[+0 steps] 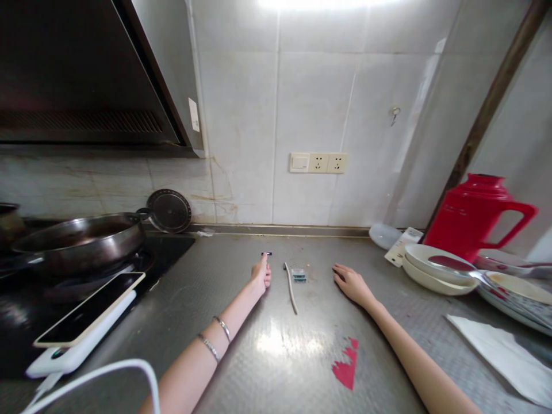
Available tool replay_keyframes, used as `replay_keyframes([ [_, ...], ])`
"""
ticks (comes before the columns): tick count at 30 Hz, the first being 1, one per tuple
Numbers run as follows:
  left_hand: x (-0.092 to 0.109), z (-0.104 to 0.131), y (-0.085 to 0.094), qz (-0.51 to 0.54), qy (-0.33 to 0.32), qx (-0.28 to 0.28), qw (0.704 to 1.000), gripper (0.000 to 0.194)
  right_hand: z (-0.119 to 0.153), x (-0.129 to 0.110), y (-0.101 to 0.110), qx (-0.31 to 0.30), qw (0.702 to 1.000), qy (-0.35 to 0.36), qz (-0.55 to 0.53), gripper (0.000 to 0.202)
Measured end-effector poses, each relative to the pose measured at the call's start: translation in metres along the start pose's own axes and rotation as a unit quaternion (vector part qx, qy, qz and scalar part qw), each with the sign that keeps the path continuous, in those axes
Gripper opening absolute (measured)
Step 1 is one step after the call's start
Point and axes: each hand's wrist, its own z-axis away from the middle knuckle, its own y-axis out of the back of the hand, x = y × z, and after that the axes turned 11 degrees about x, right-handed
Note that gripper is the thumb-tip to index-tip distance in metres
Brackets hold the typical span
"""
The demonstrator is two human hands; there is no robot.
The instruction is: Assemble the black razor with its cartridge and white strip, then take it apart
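My left hand (261,273) is closed around something small and dark (267,253), whose end sticks out above the fist; I cannot make out what it is. Just right of that hand, a thin pale stick-like item (290,289) with a dark tip lies on the metal counter (241,368). Beside its upper part is a small clear and green packet (298,275). Flat on the counter to the right rests my right hand (351,284), fingers extended and holding nothing. A torn red piece (347,367) lies nearer the front, between my forearms.
At left, a pan (86,244) sits on the black stove, with a phone (92,310) on a white device and a white cable (129,363) in front. Stacked bowls (440,283), a red jug (470,215) and a white paper (502,353) stand or lie at right.
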Motion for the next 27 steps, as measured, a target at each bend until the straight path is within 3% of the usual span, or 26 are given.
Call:
replay_keyframes([
  [5,0.0,0.003,-0.001,0.046,0.027,0.015,0.998,0.049,0.001,-0.001,0.0,-0.001,1.0,-0.007,0.0,0.042],
  [12,0.001,0.006,-0.002,0.027,0.012,0.029,0.999,0.049,0.0,0.0,0.0,0.0,1.0,0.005,0.011,0.042],
  [15,0.003,0.009,-0.006,0.025,-0.024,0.044,0.998,0.05,0.001,0.002,-0.001,0.0,1.0,-0.003,0.0,0.041],
  [18,0.006,0.01,-0.009,0.012,-0.109,0.065,0.992,0.051,-0.003,-0.003,0.002,0.006,0.999,-0.023,-0.023,0.039],
  [22,0.006,0.012,-0.012,-0.032,-0.262,0.071,0.962,0.052,-0.021,-0.042,0.02,0.063,0.984,-0.035,-0.16,0.036],
  [27,0.004,0.02,-0.012,-0.107,-0.372,0.078,0.919,0.05,-0.043,-0.126,0.051,-0.002,0.893,-0.063,-0.445,0.04],
])
